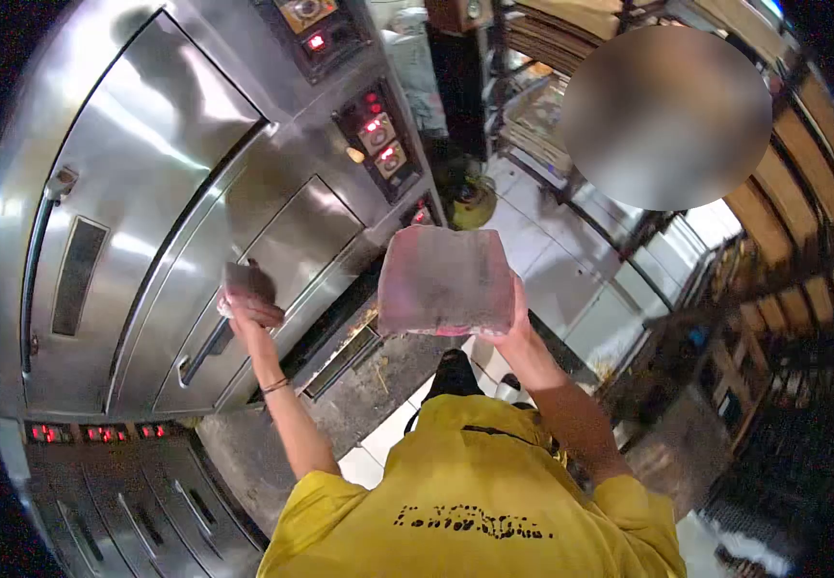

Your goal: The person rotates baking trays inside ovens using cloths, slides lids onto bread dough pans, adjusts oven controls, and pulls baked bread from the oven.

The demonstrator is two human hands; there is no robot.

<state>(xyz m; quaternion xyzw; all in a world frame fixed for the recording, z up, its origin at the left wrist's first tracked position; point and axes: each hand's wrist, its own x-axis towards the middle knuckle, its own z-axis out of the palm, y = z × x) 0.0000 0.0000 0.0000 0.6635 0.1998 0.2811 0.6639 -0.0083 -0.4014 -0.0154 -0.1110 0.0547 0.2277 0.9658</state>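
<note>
My right hand (511,313) grips a pinkish, box-shaped tub (446,281) by its right side, held up in front of my body. Its face is blurred, and what it contains cannot be made out. Out to the left, my left hand (251,306) is closed at the handle (207,353) of a steel oven door. A small grey-brown, squarish thing (251,281) shows at its fingers, too blurred to name. Whether the fingers also wrap the handle, I cannot tell.
Steel deck ovens (162,106) fill the left side, with lit red displays on a control panel (378,135). More oven fronts (128,501) stand lower left. Racks with wooden boards (783,202) line the right. A blurred oval (667,116) covers part of the upper right.
</note>
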